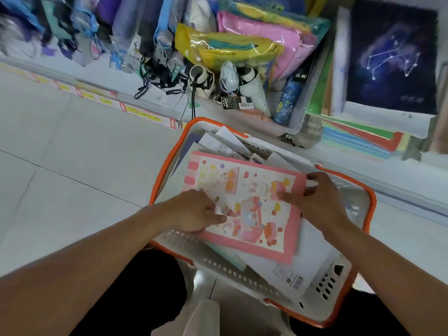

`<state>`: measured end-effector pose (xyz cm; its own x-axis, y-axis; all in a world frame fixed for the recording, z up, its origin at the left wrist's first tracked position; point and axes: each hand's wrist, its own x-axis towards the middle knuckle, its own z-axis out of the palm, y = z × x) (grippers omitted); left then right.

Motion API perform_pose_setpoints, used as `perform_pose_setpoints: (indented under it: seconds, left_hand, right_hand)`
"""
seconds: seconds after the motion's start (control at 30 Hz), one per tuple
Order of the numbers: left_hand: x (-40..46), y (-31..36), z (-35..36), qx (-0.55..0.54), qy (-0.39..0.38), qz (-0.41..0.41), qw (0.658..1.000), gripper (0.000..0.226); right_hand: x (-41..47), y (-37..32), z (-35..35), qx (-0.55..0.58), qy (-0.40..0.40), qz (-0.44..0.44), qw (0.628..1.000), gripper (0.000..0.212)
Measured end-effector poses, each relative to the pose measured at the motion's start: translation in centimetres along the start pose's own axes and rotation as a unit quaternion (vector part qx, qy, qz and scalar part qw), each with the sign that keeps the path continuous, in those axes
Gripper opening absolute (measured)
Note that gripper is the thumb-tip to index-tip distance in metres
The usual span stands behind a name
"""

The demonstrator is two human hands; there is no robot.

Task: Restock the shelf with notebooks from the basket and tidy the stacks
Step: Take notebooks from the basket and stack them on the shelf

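head | pink notebook (244, 204) flat, long axis upper-left to lower-right

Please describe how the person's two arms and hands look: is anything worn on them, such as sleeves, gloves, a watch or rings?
Both forearms are bare as far as the picture shows, with no sleeve in view. The left hand and the right hand wear no gloves. No watch, bracelet or ring is visible on either.

Pink notebook (244, 204) — orange-rimmed basket (371, 204).

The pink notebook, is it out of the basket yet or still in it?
Still in: the pink notebook lies atop the pile inside the basket, both hands gripping it.
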<state>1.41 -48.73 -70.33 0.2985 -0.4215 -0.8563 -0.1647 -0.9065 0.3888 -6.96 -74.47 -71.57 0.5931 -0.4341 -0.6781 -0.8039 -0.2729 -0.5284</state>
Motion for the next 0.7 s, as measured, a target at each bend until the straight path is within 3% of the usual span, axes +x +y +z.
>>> perform_pose_setpoints:
  seconds: [0.17, 0.33, 0.43, 0.53, 0.6, 0.7]
  left_hand:
    - [2.0, 0.6, -1.6, 0.092, 0.029, 0.043, 0.994, 0.053]
    - [1.1, 2.3, -2.6, 0.163, 0.073, 0.076, 0.981, 0.046]
    - [-1.1, 3.5, -2.3, 0.142, 0.101, 0.074, 0.982, 0.058]
    - [-5.3, 5.4, -2.6, 0.015, 0.127, 0.027, 0.991, 0.069]
    - [-7.5, 5.5, -2.7, -0.126, 0.166, 0.019, 0.978, 0.067]
    - [-8.3, 5.8, -2.6, -0.350, 0.265, 0.129, 0.889, 0.032]
  right_hand:
    - [0.4, -1.6, -1.3, 0.023, -0.006, -0.083, 0.996, 0.054]
    - [-0.7, -3.6, -2.7, -0.043, -0.155, -0.091, 0.983, 0.017]
    - [-2.3, -3.6, -3.4, 0.015, -0.177, -0.083, 0.981, 0.019]
    - [-4.6, -4.2, -5.4, 0.151, -0.119, -0.106, 0.976, 0.026]
    - [-5.9, -4.5, -6.8, 0.268, -0.102, -0.117, 0.951, 0.030]
    - [-7.1, -4.7, -6.9, 0.373, -0.117, -0.112, 0.913, 0.031]
